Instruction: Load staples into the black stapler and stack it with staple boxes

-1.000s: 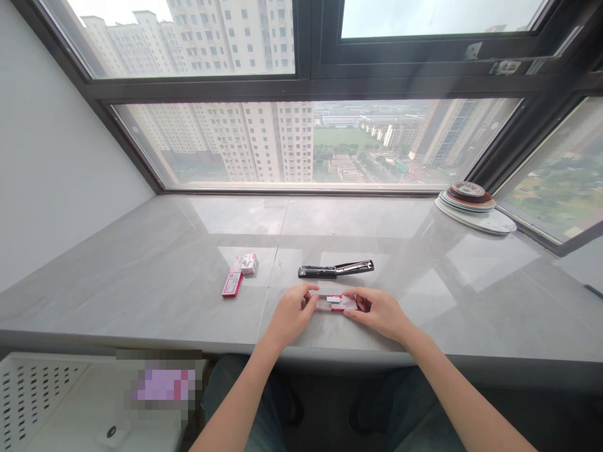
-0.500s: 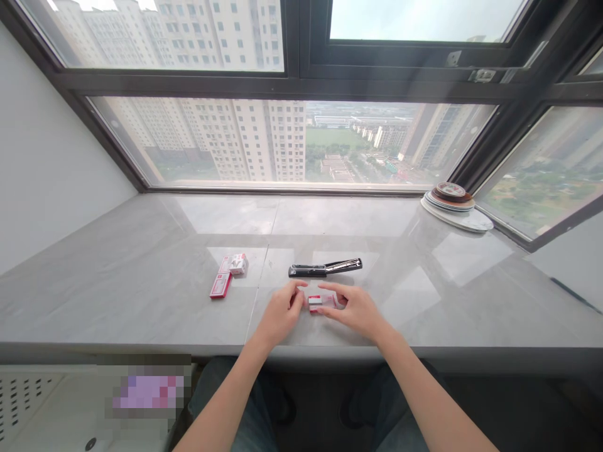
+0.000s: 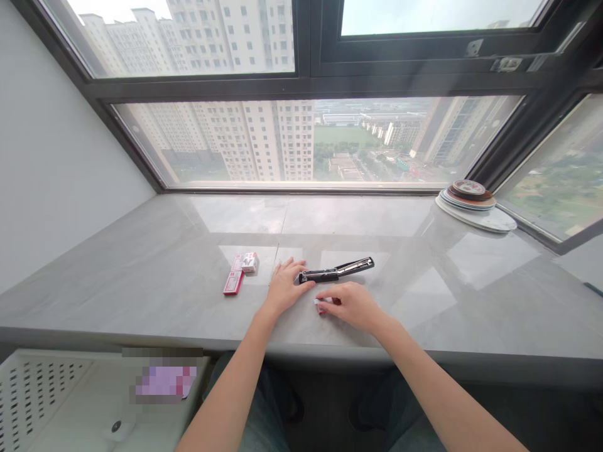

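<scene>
The black stapler lies on the stone ledge, unfolded, its right half slanting up from the flatter left part. Metal shows along its length, so it should feel rigid, fairly weighty for its size and slick; the raised half probably swings freely at the hinge. The left end looks the surest place to hold it, clear of that hinge. The left hand is there, fingers spread beyond the end and thumb on the near side; I cannot tell how firmly it presses, if at all.

Just nearer the person, the right hand pinches a small red-and-white box, mostly hidden by the fingers. It is likely light, thin-walled and easily crushed, best taken lightly by its edges.

Farther left, a pink-red box and a white-and-pink box sit together. A stack of round plates stands by the window, well apart.
</scene>
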Motion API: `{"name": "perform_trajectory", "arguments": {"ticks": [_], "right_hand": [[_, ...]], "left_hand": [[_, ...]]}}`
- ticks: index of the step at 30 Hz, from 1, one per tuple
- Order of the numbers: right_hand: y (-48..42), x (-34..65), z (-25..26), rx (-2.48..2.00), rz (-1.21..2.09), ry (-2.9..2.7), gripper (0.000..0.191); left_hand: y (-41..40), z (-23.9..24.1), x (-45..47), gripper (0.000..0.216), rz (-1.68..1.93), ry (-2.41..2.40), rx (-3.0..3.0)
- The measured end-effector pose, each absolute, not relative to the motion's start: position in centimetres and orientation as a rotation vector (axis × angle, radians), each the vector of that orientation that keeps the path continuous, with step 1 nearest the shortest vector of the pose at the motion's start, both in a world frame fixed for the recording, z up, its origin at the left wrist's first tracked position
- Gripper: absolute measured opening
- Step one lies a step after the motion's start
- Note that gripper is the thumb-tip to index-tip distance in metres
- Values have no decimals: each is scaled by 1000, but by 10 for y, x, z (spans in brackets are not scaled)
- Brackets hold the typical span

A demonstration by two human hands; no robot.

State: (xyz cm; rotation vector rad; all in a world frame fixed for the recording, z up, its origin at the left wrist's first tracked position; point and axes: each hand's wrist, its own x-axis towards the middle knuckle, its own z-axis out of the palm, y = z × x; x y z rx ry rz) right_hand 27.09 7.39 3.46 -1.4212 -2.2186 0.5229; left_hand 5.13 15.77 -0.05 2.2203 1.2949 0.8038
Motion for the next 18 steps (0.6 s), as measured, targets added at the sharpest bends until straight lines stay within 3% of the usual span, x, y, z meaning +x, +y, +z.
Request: {"name": "perform_trajectory", "arguments": {"ticks": [18], "right_hand": [[102, 276, 46, -1416, 453, -2232, 28]], "left_hand": [[121, 3, 48, 23, 766, 1292, 2221]]}}
